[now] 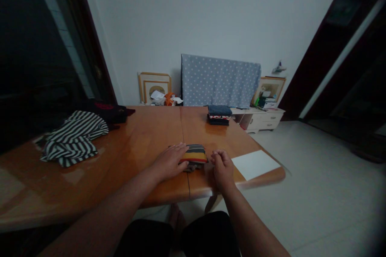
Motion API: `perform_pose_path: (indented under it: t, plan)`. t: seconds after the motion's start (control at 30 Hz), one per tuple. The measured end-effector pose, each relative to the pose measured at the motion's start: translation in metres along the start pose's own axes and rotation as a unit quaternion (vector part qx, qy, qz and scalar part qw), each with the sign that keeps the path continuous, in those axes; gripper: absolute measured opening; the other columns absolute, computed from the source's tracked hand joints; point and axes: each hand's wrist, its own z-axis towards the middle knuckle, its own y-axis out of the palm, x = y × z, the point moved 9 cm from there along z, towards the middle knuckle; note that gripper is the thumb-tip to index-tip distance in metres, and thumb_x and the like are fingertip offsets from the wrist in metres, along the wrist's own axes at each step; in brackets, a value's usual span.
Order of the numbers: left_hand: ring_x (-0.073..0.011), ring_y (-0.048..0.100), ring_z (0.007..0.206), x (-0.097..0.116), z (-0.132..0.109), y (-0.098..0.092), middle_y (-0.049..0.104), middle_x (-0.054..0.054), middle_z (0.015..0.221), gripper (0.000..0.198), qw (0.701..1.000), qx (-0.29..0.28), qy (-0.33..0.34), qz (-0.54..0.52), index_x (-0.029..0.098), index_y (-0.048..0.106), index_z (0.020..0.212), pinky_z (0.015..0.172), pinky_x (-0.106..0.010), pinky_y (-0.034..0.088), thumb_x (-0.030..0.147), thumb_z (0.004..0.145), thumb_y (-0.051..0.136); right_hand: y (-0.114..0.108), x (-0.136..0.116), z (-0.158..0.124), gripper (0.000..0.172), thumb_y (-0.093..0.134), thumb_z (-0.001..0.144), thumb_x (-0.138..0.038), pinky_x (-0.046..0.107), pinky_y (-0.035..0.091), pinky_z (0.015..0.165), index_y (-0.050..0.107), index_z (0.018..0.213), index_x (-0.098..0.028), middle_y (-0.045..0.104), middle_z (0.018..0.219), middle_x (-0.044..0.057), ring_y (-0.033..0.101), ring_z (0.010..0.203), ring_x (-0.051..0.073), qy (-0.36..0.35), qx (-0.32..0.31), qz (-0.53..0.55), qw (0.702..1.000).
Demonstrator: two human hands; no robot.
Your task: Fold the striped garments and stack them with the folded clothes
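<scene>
A small folded garment (195, 154) with grey, yellow and red stripes lies near the front edge of the wooden table (144, 136). My left hand (171, 161) rests flat on its left side, fingers stretched out. Just off its right edge is my right hand (222, 166), its fingers curled in. Whether anything is pinched in those fingers is too small to make out. Some greyish-brown cloth shows at the garment's near edge, under the stripes.
A stack of folded clothes (219, 115) sits at the table's far side. On the left lie a crumpled black-and-white striped garment (75, 136) and dark clothes (105, 111). A white sheet (255, 164) is at the right corner. Behind stands a white cabinet (265, 121).
</scene>
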Motion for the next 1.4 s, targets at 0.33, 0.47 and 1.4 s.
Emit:
perform_pose_path:
  t: [0.33,0.47,1.4]
  plan:
    - [-0.0229,0.064,0.113,-0.015,0.006,-0.005,0.07,-0.003,0.123,0.038,0.993,-0.004,-0.039,-0.108,0.028,0.063,0.128,0.098,-0.037,0.048,0.039,0.1,0.039,0.047,-0.078,-0.046,0.019,0.052,0.094,-0.026,0.036,0.043,0.085,0.069,0.1,-0.022,0.069,0.099,0.006,0.059,0.094,0.022,-0.31,-0.222,-0.196,0.903]
    - [-0.0251,0.062,0.117,-0.014,0.003,-0.004,0.066,-0.006,0.132,0.043,0.997,0.006,-0.026,-0.071,0.026,0.057,0.136,0.1,-0.039,0.048,0.041,0.097,0.045,0.065,-0.068,-0.046,0.023,0.057,0.093,-0.032,0.04,0.039,0.092,0.071,0.11,-0.026,0.07,0.111,0.006,0.057,0.106,0.026,-0.286,-0.255,-0.305,0.872]
    - [-0.0275,0.034,0.147,0.01,-0.026,0.026,0.037,-0.011,0.16,0.062,0.981,0.026,0.029,0.19,0.029,0.033,0.156,0.119,-0.047,0.027,0.016,0.095,0.043,0.006,-0.014,-0.002,0.03,0.045,0.091,-0.026,0.036,0.051,0.086,0.071,0.103,-0.017,0.072,0.099,0.008,0.065,0.095,0.022,-0.071,-0.032,-0.134,0.988]
